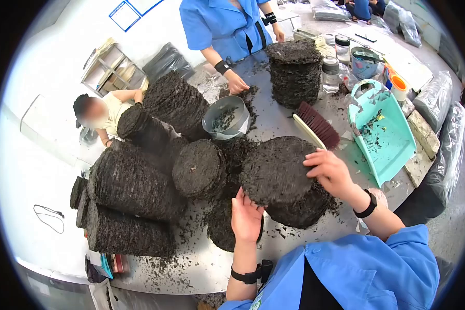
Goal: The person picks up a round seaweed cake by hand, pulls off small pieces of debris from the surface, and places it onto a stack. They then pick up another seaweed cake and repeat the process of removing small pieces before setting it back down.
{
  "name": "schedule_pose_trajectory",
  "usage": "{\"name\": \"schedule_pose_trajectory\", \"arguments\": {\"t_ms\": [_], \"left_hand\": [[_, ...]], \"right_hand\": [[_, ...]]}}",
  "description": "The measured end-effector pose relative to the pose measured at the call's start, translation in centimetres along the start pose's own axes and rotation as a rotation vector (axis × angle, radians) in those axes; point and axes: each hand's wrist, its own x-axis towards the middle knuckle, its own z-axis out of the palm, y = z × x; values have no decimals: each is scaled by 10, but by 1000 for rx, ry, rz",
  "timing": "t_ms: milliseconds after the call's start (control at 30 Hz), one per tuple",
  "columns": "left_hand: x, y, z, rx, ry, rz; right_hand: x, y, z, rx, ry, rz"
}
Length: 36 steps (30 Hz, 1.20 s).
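A dark, round sheet of dried seaweed (276, 173) is held up, tilted, between my two hands. My left hand (248, 214) supports its lower left edge, palm up, with the fingers partly behind it. At its right edge, my right hand (328, 170) pinches the rim with bent fingers. Underneath is a stack of similar round seaweed sheets (305, 209), partly hidden by the raised one. Another dark round piece (222, 227) lies beside my left hand. Just behind the held sheet, a brush (318, 126) with dark red bristles rests on the metal table.
Large seaweed stacks (134, 181) lie on their sides at left; another stack (294, 72) stands upright at the back. A round metal tin (226, 118) and a turquoise dustpan (392, 150) sit on the table (212, 268). A co-worker's hand (236, 82) reaches in near the tin.
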Motion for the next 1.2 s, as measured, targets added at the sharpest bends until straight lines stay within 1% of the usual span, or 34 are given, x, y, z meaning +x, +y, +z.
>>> {"name": "schedule_pose_trajectory", "arguments": {"t_ms": [33,100,133,167,233,267,300,367,500,600,667,733,767,800,833,867,900,933,967,1033,1067,1100,1133,1167,1200], "left_hand": [[-1,-4,5,-6,5,3],[0,-16,14,366,134,200],[-1,-18,14,350,113,227],[-1,-20,13,353,118,228],[-1,-23,8,402,131,253],[-2,-24,9,367,132,243],[-2,-25,9,369,135,242],[-2,-28,11,397,146,246],[-4,-32,9,393,169,242],[-9,-30,7,406,181,244],[-7,-31,8,410,169,236],[-9,-31,7,391,186,261],[-11,-30,5,391,188,254],[-15,-26,2,402,201,263],[-20,-20,-3,413,216,271],[-28,-10,-12,430,254,294],[-36,2,-31,425,244,340],[-49,15,-43,448,328,393],[-66,31,-52,465,416,404],[-96,54,-77,420,482,444],[-111,61,-96,467,564,462],[-122,65,-108,462,570,463],[-132,67,-116,539,662,421],[-139,68,-122,615,752,376],[-137,65,-119,713,791,368]], "right_hand": [[-5,-1,3,2,-8,0],[-13,-5,9,-115,-35,-100],[-18,-6,10,-129,-40,-43],[-22,-8,12,-123,-41,-42],[-30,-11,14,8,156,349],[-36,-5,14,176,202,457],[-40,3,19,566,287,585],[-44,10,18,794,275,697],[-45,10,24,788,214,740],[-44,8,26,775,232,750],[-47,10,26,828,223,757],[-46,10,25,829,218,758],[-48,9,25,837,203,764],[-50,9,22,848,147,777],[-48,4,19,850,148,788],[-43,-3,14,779,97,804],[-44,-5,10,707,45,826],[-49,-3,7,630,32,811],[-49,-5,1,525,12,796],[-63,6,-1,451,37,773],[-67,9,-2,452,30,774],[-71,12,-3,457,76,813],[-74,13,-2,462,123,855],[-74,13,-2,463,116,858],[-72,13,-2,445,119,836]]}}
